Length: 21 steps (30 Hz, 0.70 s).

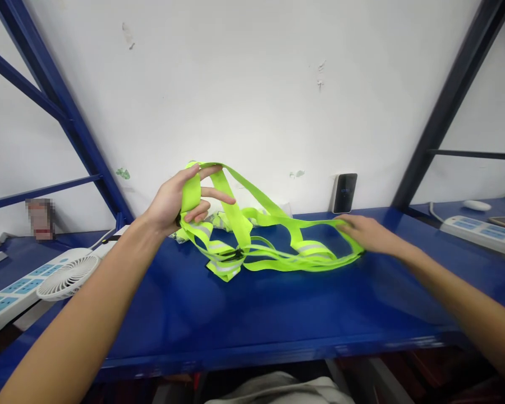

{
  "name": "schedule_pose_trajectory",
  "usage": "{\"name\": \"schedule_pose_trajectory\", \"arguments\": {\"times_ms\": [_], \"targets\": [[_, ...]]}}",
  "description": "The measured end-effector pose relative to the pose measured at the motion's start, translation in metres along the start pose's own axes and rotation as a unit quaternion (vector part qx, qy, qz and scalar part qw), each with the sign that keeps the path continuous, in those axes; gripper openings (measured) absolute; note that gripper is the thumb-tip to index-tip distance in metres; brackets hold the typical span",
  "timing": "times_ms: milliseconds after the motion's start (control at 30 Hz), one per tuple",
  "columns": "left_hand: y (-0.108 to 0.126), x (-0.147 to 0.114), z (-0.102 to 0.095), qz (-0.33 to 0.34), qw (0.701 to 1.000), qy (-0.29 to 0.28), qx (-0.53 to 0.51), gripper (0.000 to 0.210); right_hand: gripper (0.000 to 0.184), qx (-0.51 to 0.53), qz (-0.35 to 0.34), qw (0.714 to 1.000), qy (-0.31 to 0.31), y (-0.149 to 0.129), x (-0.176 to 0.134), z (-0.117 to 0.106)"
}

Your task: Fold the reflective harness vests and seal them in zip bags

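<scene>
A neon yellow reflective strap harness with silver-grey stripes is stretched between my two hands above the blue shelf. My left hand has straps looped over its fingers and is raised; its index finger points out to the right while the other fingers curl round the band. At the right end of the harness, my right hand pinches the straps low over the shelf. A dark buckle or clip shows among the bunched straps in the middle. Behind the left part lies some clear plastic wrapping, partly hidden.
The blue metal shelf runs up to a white wall. A phone-like device leans upright at the back. On the left are a white fan and a power strip; another power strip lies right. Blue posts frame the left side.
</scene>
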<state>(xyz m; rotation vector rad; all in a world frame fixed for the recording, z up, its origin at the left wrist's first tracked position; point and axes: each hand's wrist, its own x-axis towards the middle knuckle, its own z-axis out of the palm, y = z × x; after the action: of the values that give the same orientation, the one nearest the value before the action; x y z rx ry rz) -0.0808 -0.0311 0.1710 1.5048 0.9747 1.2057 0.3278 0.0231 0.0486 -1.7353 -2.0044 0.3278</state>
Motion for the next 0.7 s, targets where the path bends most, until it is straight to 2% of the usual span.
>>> {"name": "schedule_pose_trajectory", "arguments": {"times_ms": [67,100,133,200,233,333,367,400,467,567,633,700], "targets": [[0.004,0.001,0.017,0.003,1.000,0.006,-0.025,0.040,0.036,-0.095,-0.057,0.988,0.110,-0.021,-0.016,0.014],[0.006,0.002,0.026,0.006,0.999,0.007,-0.033,0.036,0.035,-0.101,-0.101,0.978,0.153,-0.037,-0.028,0.021],[0.008,0.003,0.035,0.010,0.999,0.005,-0.038,0.033,0.030,-0.076,-0.165,0.969,0.168,-0.056,-0.042,0.028],[0.013,0.007,0.051,0.019,0.999,-0.004,-0.040,0.029,0.023,0.003,-0.293,0.948,0.124,-0.096,-0.070,0.042],[0.014,0.008,0.059,0.027,0.999,-0.006,-0.040,0.029,0.028,0.028,-0.323,0.942,0.081,-0.116,-0.080,0.049],[0.018,0.014,0.077,0.051,0.998,0.003,-0.034,0.033,0.064,0.043,-0.319,0.947,-0.007,-0.161,-0.087,0.063],[0.018,0.016,0.083,0.055,0.998,0.008,-0.030,0.035,0.068,0.045,-0.302,0.952,-0.003,-0.171,-0.082,0.066],[0.018,0.018,0.087,0.058,0.998,0.010,-0.026,0.038,0.066,0.048,-0.286,0.957,0.010,-0.179,-0.073,0.068],[0.018,0.023,0.095,0.061,0.998,0.016,-0.020,0.046,0.050,0.058,-0.274,0.960,0.022,-0.190,-0.054,0.068],[0.021,0.032,0.103,0.067,0.996,0.057,-0.008,0.055,0.023,0.062,-0.312,0.948,-0.014,-0.198,-0.030,0.065],[0.022,0.042,0.102,0.073,0.992,0.106,0.008,0.054,0.024,0.070,-0.337,0.938,-0.029,-0.197,-0.020,0.060],[0.023,0.054,0.095,0.095,0.985,0.140,0.027,0.056,0.025,0.103,-0.340,0.935,-0.009,-0.191,-0.013,0.051]]}}
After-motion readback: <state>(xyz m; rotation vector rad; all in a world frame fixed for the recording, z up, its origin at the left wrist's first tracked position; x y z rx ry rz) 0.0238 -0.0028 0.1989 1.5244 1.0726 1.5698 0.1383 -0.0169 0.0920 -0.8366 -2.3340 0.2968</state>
